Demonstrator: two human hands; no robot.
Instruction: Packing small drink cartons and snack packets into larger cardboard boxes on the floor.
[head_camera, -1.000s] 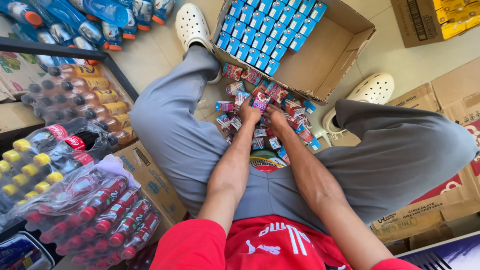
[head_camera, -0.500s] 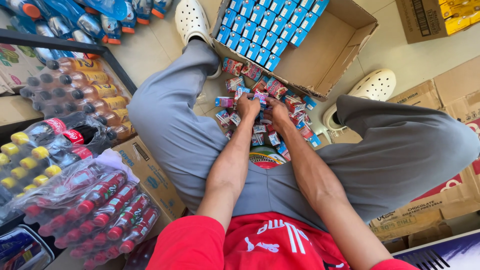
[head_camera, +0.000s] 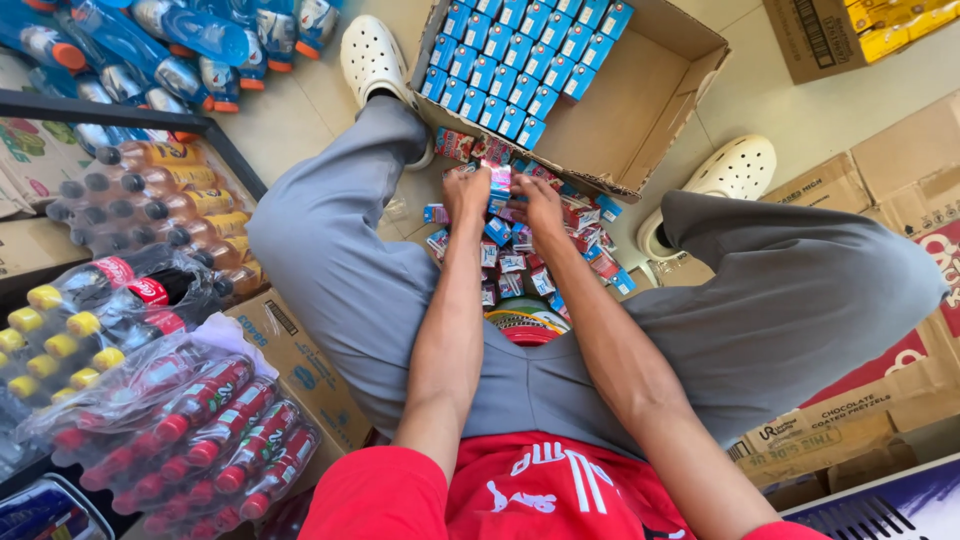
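Both hands met over a heap of small packets (head_camera: 520, 255) on the floor between the person's knees. The left hand (head_camera: 466, 193) and the right hand (head_camera: 537, 201) were closed from either side on a small stack of packets (head_camera: 499, 181), fingers curled round its ends; how many packets sat in that stack was hard to make out, as the fingers covered most of it. Just beneath and around the grip the loose heap spread out, pink, blue and red wrappers lying every way. Just beyond the hands stood an open cardboard box (head_camera: 655, 100), its left part filled with neat rows of small blue cartons (head_camera: 520, 55). To the left of the grip, past the grey trouser leg, lay shrink-wrapped packs of bottles (head_camera: 150, 205). To the right, well apart, flattened cardboard cartons (head_camera: 900, 170) leaned.
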